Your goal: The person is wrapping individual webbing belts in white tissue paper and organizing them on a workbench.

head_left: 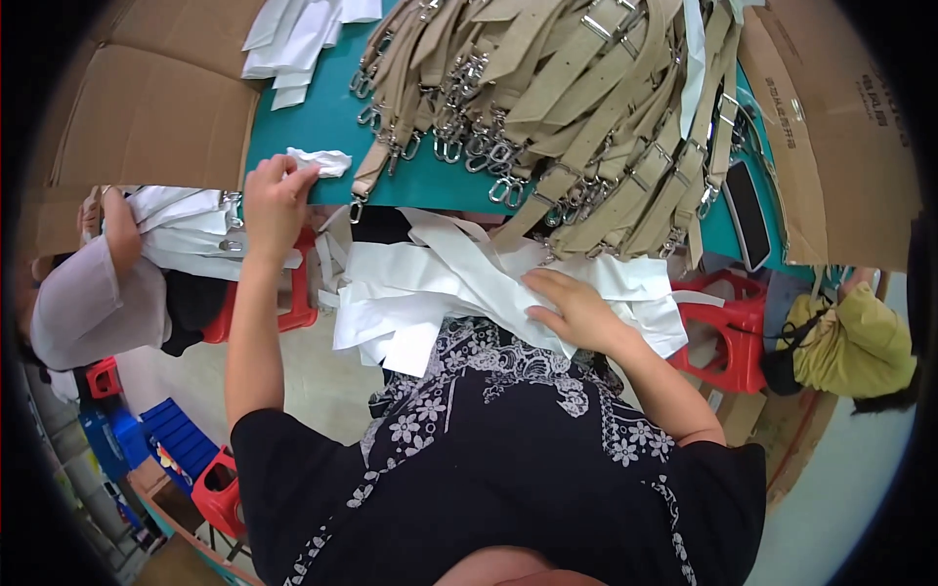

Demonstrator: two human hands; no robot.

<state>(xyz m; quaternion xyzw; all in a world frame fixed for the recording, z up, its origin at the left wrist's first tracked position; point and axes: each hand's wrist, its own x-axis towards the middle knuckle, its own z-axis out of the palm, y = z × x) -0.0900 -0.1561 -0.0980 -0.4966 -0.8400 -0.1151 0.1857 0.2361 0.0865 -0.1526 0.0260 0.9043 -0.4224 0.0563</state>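
Note:
My left hand (pixel 277 200) is raised at the table's near left edge, its fingers pinched on a crumpled white piece of paper or thin cloth (pixel 324 162). Across my lap lie several white sheets (pixel 391 283), overlapping and partly folded; whether they are paper or cloth I cannot tell. My right hand (pixel 576 311) rests flat on them, fingers stretched out over a long white strip (pixel 469 269). Just beyond is a large heap of beige straps (pixel 576 107) with metal snap hooks and buckles, some hanging over the near edge.
The green table (pixel 278 146) carries white strips (pixel 298 44) at the far left and a dark phone-like device (pixel 747 215) at the right. Cardboard boxes (pixel 147 117) flank the table. Red stools (pixel 723 337) stand below. A co-worker (pixel 88 303) sits at the left beside more white strips.

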